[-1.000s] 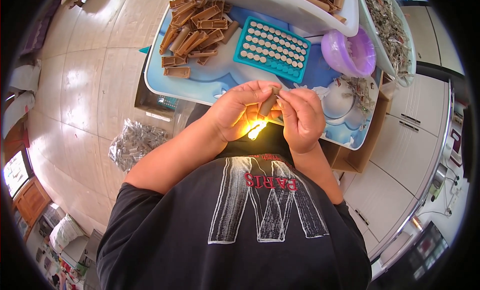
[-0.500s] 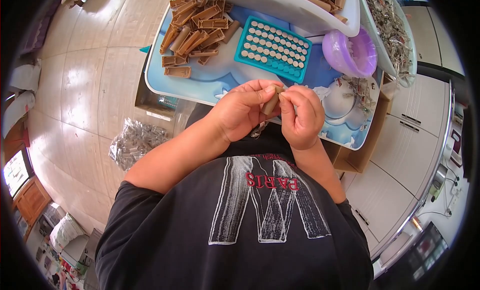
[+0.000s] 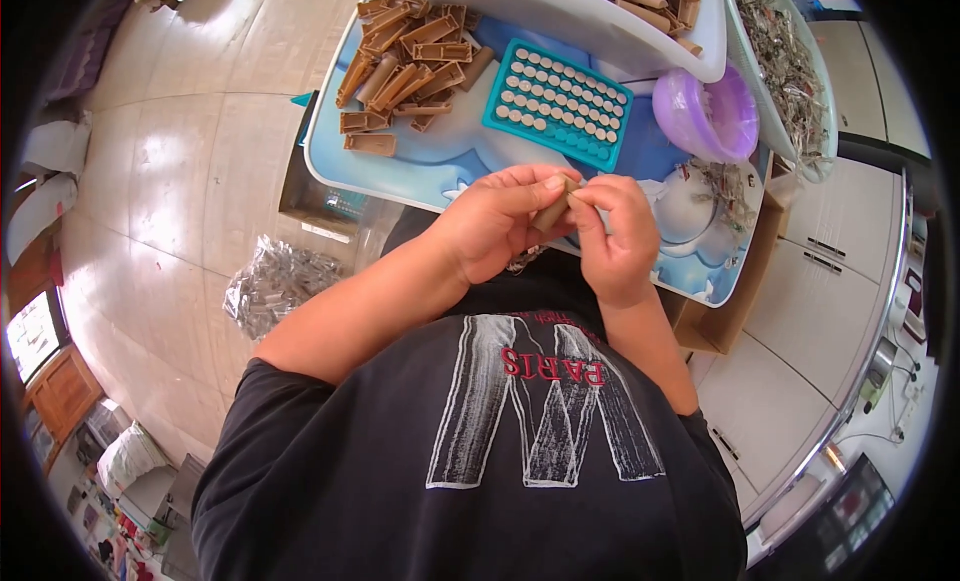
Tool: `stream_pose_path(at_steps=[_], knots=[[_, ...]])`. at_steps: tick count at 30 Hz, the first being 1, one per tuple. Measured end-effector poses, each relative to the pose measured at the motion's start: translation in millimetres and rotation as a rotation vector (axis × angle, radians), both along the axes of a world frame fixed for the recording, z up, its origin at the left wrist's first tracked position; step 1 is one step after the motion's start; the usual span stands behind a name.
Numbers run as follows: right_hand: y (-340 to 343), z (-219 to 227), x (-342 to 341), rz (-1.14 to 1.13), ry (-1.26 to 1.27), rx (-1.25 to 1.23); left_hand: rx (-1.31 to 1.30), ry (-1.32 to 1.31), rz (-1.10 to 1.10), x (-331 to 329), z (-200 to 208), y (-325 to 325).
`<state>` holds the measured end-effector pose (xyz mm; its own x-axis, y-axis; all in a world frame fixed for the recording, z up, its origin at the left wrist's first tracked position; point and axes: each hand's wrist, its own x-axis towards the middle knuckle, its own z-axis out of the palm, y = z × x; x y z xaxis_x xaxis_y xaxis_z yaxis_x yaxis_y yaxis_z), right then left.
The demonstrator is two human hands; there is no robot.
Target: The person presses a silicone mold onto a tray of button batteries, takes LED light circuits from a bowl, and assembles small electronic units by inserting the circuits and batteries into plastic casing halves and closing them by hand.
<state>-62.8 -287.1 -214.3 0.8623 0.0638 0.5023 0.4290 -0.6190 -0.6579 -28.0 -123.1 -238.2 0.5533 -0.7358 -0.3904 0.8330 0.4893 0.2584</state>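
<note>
A small brown plastic casing (image 3: 549, 218) is held between my hands at the near edge of the table. My left hand (image 3: 493, 219) grips it, thumb on top and fingers curled beneath. At the casing's upper end my right hand (image 3: 617, 233) closes in a pinch; whatever small part may be between those fingertips is hidden. Just beyond my hands lies a teal tray (image 3: 490, 113) holding rows of small round white pieces. Several brown half-shell casings (image 3: 405, 66) are heaped on the table's far left.
A white bin (image 3: 560, 11) with more brown casings stands at the back. Right of the tray are a purple bowl (image 3: 735, 131), tangled metal parts (image 3: 722, 191) and a basket (image 3: 825, 131) of similar parts. A filled clear bag (image 3: 275, 286) rests on the floor at left.
The whole view has shifted slightly. My left hand keeps hold of the casing, which looks a little more tilted, while my right fingers still work at its upper end.
</note>
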Motion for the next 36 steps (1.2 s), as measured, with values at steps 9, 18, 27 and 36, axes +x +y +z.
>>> stream_pose_path(at_steps=[9, 18, 27, 36], knots=[[-23, 13, -29, 0.214, 0.661, 0.943, 0.111, -0.104, -0.190, -3, 30, 11], [-220, 38, -110, 0.117, 0.343, 1.178, 1.554, -1.287, 0.532, 49, 40, 93], [-369, -64, -233, -1.154, 0.705, 0.424, 1.697, -1.807, 0.328, 63, 37, 74], [-278, -23, -152, -1.215, 0.035, 0.328, 1.520, -1.916, 0.488, 62, 57, 66]])
